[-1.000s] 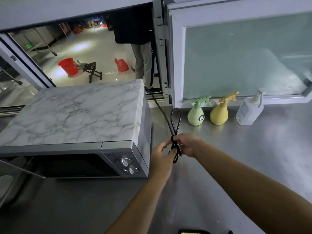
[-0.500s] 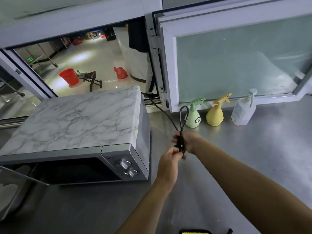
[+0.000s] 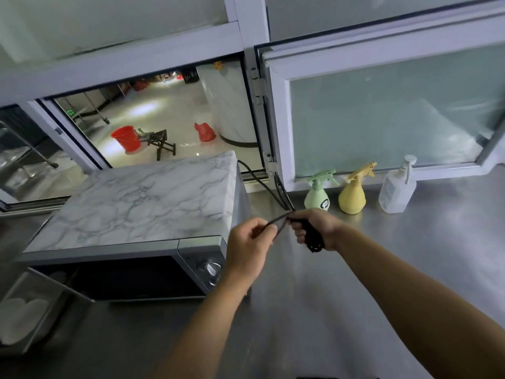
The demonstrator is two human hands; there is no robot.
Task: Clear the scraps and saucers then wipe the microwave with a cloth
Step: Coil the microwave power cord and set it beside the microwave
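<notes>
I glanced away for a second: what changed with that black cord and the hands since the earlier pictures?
The tall loop that stood above the hands is gone: the left hand now pinches a strand of the black cord and draws it leftward, while the right hand grips the bundled coil. Both hands had been pressed together at the knot. The microwave and spray bottles stayed put.

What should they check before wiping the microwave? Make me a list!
1. Cord bundled and put away: not ok; left hand pinches a loop, right hand grips the coil.
2. Unplugged: cannot tell.
3. Hands free: not ok.
4. Cloth ready: cannot tell.
5. Microwave door open: ok.
6. Spray bottles within reach: ok, probably.
</notes>
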